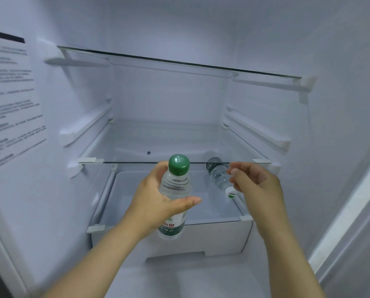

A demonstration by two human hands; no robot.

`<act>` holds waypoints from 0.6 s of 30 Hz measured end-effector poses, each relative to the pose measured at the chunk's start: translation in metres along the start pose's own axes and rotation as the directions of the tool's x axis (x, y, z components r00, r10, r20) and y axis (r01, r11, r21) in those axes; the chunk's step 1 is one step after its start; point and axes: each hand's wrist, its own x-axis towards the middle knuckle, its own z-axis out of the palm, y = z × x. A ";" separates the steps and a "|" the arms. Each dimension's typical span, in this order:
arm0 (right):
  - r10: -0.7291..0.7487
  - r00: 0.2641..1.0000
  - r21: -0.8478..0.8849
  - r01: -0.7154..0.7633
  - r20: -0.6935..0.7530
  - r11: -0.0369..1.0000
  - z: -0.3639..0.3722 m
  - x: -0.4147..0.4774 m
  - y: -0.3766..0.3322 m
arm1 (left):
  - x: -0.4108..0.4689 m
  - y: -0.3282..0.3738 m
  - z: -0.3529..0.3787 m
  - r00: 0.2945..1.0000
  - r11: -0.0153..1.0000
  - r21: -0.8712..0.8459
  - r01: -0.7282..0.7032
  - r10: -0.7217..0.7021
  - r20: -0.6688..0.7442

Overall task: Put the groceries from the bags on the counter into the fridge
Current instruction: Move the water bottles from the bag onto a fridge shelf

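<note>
While the left hand (156, 196) grips the green-capped bottle (175, 183) round its shoulder, thumb across the front, the bottle stands nearly upright at the mouth of the fridge (169, 100), cap up and long axis vertical, above the front of the lower glass shelf (201, 208). The right hand (255, 181) hovers just to its right, loosely curled and holding nothing, fingertips (233, 171) at the second bottle (217, 173), which lies on its side on that shelf, white cap toward the person. Bare shelf lies straight ahead, left of that bottle, so the left hand is nearer; the move is probably forward and down.
</note>
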 end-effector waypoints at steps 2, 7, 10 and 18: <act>-0.073 0.992 0.005 0.073 0.104 0.997 0.004 -0.008 -0.026 | -0.001 -0.011 -0.001 1.000 0.998 0.053 0.015 -0.016 0.013; -0.197 0.888 -0.250 0.320 0.416 0.914 0.030 -0.021 -0.069 | -0.005 -0.028 0.006 0.999 0.994 0.095 0.046 -0.046 -0.004; -0.193 0.857 -0.415 0.413 0.478 0.811 0.042 -0.014 -0.076 | -0.003 -0.028 0.006 0.999 0.994 0.096 0.047 -0.049 0.016; -0.214 0.863 -0.343 0.393 0.458 0.853 0.027 -0.005 -0.066 | -0.010 -0.041 0.005 0.994 0.997 0.069 0.030 -0.037 0.102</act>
